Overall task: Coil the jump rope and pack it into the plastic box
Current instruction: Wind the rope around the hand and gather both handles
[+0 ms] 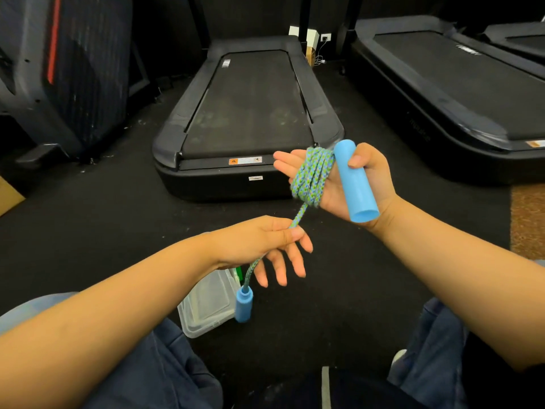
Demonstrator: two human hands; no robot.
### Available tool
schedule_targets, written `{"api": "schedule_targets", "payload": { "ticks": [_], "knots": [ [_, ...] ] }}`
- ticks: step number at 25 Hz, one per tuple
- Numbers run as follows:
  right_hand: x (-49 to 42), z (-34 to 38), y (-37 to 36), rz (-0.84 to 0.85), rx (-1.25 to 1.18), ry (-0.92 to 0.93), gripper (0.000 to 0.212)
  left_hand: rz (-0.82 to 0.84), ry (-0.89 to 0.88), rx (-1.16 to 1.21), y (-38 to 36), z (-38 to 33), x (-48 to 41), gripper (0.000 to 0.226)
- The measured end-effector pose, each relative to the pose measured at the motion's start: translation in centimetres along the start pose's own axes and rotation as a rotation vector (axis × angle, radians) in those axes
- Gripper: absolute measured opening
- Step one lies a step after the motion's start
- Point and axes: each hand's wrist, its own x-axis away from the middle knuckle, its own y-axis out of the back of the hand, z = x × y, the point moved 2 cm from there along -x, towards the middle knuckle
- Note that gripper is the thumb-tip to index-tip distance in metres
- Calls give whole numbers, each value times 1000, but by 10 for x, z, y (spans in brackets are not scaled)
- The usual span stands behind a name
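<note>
The jump rope (pixel 309 178) is a green-and-blue braided cord, wound in several turns around the palm of my right hand (pixel 348 184). My right thumb pins one blue handle (pixel 355 180) against that palm. From the coil a short stretch of cord runs down to my left hand (pixel 265 243), which pinches it between thumb and forefinger, the other fingers spread. The second blue handle (pixel 244 304) dangles below my left hand, over the clear plastic box (pixel 206 308) that lies on the dark floor between my knees.
A black treadmill (pixel 247 113) lies flat straight ahead, another treadmill (pixel 454 93) at the right, and a folded machine (pixel 65 69) stands at the left. Cardboard (pixel 8 196) shows at the left edge, a brown mat (pixel 528 219) at the right.
</note>
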Motion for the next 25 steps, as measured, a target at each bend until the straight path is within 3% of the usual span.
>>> {"api": "schedule_targets", "payload": {
  "ticks": [4, 10, 13, 16, 18, 21, 25],
  "knots": [
    [5, 15, 21, -46, -84, 32, 110, 23, 15, -19, -3, 1, -1, 26],
    [5, 22, 40, -221, 187, -39, 112, -42, -7, -36, 3, -2, 0, 27],
    [2, 12, 35, -235, 552, -126, 102, -58, -2, -73, 7, -1, 0, 27],
    [2, -1, 28, -124, 1223, -314, 84, -48, 12, -130, 7, 2, -1, 27],
    [3, -6, 23, -45, 1546, -445, 66, -40, 12, -178, 7, 3, -2, 27],
    [6, -11, 24, -29, 1794, -492, 25, -48, 9, -225, 9, 2, -2, 26],
    [8, -11, 28, -63, 1890, -568, 31, -94, -5, -283, 14, 3, -3, 23]
  ]
}}
